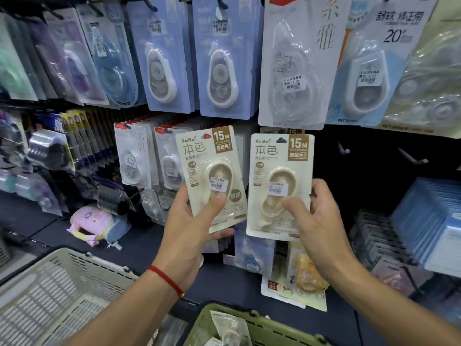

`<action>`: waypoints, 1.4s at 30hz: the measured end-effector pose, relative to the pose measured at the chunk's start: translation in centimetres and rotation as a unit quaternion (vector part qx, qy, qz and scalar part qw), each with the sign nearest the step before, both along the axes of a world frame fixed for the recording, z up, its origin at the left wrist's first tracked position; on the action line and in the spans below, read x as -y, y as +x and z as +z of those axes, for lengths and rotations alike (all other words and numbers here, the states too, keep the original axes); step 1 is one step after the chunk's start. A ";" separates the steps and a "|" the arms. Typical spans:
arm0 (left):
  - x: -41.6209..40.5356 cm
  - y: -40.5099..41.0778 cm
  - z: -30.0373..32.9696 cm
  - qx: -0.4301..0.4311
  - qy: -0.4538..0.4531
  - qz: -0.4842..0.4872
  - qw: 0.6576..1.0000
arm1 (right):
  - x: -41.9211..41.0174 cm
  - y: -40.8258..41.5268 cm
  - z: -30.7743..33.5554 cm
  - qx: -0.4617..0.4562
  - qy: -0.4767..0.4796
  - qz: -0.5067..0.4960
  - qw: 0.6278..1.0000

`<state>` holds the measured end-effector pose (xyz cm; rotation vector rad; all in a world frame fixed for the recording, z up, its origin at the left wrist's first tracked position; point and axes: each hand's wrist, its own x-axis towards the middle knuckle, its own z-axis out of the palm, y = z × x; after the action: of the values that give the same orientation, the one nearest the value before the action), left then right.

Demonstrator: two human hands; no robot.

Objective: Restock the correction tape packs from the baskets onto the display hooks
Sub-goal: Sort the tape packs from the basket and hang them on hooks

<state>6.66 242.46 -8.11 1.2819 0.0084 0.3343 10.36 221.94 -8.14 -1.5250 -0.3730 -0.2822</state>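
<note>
The left hand point(192, 228) grips one cream carded correction tape pack point(210, 176), thumb pressed on its blister. The right hand point(311, 221) pinches a second matching cream pack point(280, 186) by its lower edge. Both packs are raised upright before the display, neither on a hook yet. Just right of them, two bare white-tipped hooks point(414, 157) project from the dark panel and look like the likely target. Below, the green plastic basket point(262, 325) holds more packs; the beige basket point(64, 283) shows none. Restocking seems midway.
</note>
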 end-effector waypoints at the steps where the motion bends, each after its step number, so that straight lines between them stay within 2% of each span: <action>1: 0.0 0.1 0.0 0.001 0.001 0.003 1.000 | 0.2 0.1 0.0 -0.002 0.004 -0.007 1.000; 10: -0.1 0.1 0.1 0.037 0.027 0.046 0.998 | 0.3 0.4 -0.3 -0.005 0.013 -0.021 1.000; 12: -0.1 0.1 0.1 0.044 0.043 0.050 0.997 | 0.4 1.3 -0.7 -0.018 -0.038 -0.053 0.998; 15: 0.3 0.0 -0.1 0.034 0.057 0.030 0.997 | 1.2 2.5 -1.5 -0.034 -0.183 -0.141 0.972; 17: 0.6 -0.1 -0.3 0.023 0.057 0.005 0.998 | 1.4 2.5 -1.8 -0.002 -0.209 -0.165 0.964; 19: 0.8 -0.2 -0.4 0.017 0.050 -0.035 0.998 | 1.3 2.1 -1.6 0.018 -0.204 -0.109 0.973; 23: 1.3 -0.2 -0.4 0.006 0.035 -0.147 0.989 | 0.0 0.5 -0.7 0.020 -0.133 0.062 0.989; 27: 1.8 -0.1 -0.7 0.004 0.036 -0.157 0.987 | -0.6 -0.2 -0.6 0.041 -0.056 0.042 0.997; 30: 1.6 -0.1 -0.8 0.015 0.062 -0.138 0.988 | -0.4 -0.1 -0.2 0.012 -0.013 0.024 1.000; 37: 1.5 -0.1 -0.9 0.031 0.085 -0.126 0.988 | 0.0 0.1 0.2 -0.040 0.001 0.038 0.998; 39: 1.6 0.0 -0.9 0.034 0.123 -0.114 0.985 | 0.2 0.6 0.1 -0.036 -0.002 0.025 0.999; 41: 1.6 0.3 -1.1 0.051 0.247 -0.067 0.965 | 0.6 1.4 -0.4 -0.031 -0.056 -0.033 0.997; 42: 1.4 0.5 -1.2 0.062 0.329 -0.027 0.942 | 0.8 1.9 -0.7 -0.015 -0.114 -0.083 0.990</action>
<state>7.14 241.01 -9.32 1.9169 -0.2655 0.3856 12.21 221.10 -8.88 -1.7875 -0.2622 -0.3558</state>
